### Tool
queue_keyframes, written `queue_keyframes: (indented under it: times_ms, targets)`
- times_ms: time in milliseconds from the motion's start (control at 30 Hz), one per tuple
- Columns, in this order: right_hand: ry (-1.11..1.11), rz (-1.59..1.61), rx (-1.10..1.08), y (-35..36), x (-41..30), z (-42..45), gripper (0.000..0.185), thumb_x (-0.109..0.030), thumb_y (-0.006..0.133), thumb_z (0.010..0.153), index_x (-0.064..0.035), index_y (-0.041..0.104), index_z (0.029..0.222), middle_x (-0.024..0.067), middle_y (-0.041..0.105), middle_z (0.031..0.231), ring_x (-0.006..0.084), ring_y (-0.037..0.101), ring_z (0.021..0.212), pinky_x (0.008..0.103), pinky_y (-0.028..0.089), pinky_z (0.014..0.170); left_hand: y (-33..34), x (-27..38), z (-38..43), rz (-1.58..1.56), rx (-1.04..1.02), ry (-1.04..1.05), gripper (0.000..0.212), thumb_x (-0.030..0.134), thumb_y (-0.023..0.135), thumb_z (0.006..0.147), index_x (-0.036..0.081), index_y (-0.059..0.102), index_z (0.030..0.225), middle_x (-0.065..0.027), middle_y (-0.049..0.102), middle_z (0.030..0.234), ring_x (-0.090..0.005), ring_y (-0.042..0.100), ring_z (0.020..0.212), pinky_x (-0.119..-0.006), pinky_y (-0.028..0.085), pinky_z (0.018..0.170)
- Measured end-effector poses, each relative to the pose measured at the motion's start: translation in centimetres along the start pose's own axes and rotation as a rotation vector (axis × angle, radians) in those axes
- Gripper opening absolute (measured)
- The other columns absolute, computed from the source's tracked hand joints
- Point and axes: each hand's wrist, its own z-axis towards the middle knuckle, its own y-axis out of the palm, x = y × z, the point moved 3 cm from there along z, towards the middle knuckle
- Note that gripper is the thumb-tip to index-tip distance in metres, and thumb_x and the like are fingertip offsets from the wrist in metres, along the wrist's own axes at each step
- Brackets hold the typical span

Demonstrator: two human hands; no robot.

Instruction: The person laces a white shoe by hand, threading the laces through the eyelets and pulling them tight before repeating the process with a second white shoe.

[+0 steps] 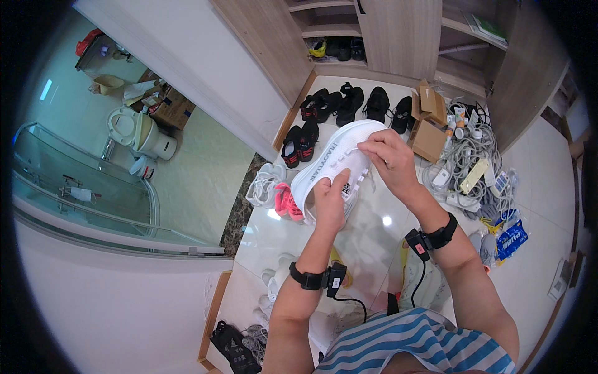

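A white knit sneaker (348, 140) with a thick white sole and grey lettering on its side is held up in front of me, tilted, toe away from me. My left hand (329, 203) grips it at the collar, the thumb lying over the tongue and the fingers hidden. Webbing loops run along both sides of its lacing area. Close to the toe end of these loops, my right hand (391, 159) pinches thumb and forefinger together at the lacing. What lies between those fingertips is too small to make out.
Black shoes (348, 103) line the floor before a wooden cabinet (402, 37). White sneakers (266, 184) and a pink shoe (287, 201) stand left. At right lie an opened cardboard box (427, 135), tangled cables (481, 149) and a blue packet (511, 238). A bathroom doorway opens at left.
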Motion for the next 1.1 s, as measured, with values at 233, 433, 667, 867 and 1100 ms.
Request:
queue_keyframes:
  times_ms: [233, 433, 667, 867, 1100]
  targets:
    - [-0.004, -0.04, -0.016, -0.2, -0.3, 0.1, 0.022, 0.003, 0.069, 0.069, -0.0071, 0.067, 0.088, 0.0056, 0.057, 0.083, 0.0232, 0.057, 0.077, 0.0319, 0.048, 0.066, 0.1, 0.0, -0.1, -0.007, -0.015, 0.015, 0.026, 0.004, 0.056, 0.085, -0.006, 0.058, 0.109, -0.0086, 0.063, 0.104, -0.0123, 0.06, 0.089, -0.024, 0.046, 0.077]
    - [-0.022, -0.05, -0.037, -0.3, -0.4, 0.2, 0.025, 0.004, 0.069, 0.066, -0.0069, 0.067, 0.088, 0.0058, 0.058, 0.083, 0.0235, 0.058, 0.079, 0.0315, 0.048, 0.066, 0.0, -0.1, -0.1, 0.002, -0.023, 0.018, 0.027, 0.003, 0.055, 0.085, -0.006, 0.058, 0.11, -0.0092, 0.063, 0.105, -0.0134, 0.061, 0.09, -0.025, 0.047, 0.078]
    - [-0.087, -0.024, -0.089, -0.6, -0.5, 0.5, 0.027, 0.005, 0.069, 0.062, -0.0069, 0.067, 0.087, 0.0063, 0.06, 0.085, 0.0248, 0.058, 0.081, 0.0325, 0.049, 0.068, -0.2, -0.4, 0.0, 0.049, -0.057, -0.027, 0.024, 0.005, 0.056, 0.086, -0.006, 0.059, 0.107, -0.0069, 0.064, 0.102, -0.0102, 0.06, 0.086, -0.023, 0.046, 0.074]
    - [-0.076, 0.032, -0.135, -0.4, -0.4, 0.6, 0.025, 0.003, 0.069, 0.066, -0.0065, 0.067, 0.089, 0.0072, 0.062, 0.083, 0.0243, 0.058, 0.078, 0.0323, 0.048, 0.068, -0.3, -0.3, 0.0, 0.121, -0.086, -0.042, 0.024, 0.005, 0.056, 0.086, -0.004, 0.06, 0.108, -0.0054, 0.064, 0.101, -0.0097, 0.06, 0.086, -0.023, 0.046, 0.073]
    - [-0.039, 0.091, -0.267, -0.2, -0.3, 0.3, 0.022, 0.0, 0.068, 0.069, -0.0052, 0.065, 0.09, 0.0072, 0.06, 0.085, 0.0262, 0.056, 0.082, 0.0341, 0.048, 0.071, -0.6, -1.0, 0.1, 0.277, -0.067, -0.019, 0.02, 0.008, 0.056, 0.086, -0.005, 0.062, 0.1, -0.0039, 0.064, 0.092, -0.0082, 0.057, 0.078, -0.023, 0.044, 0.067]
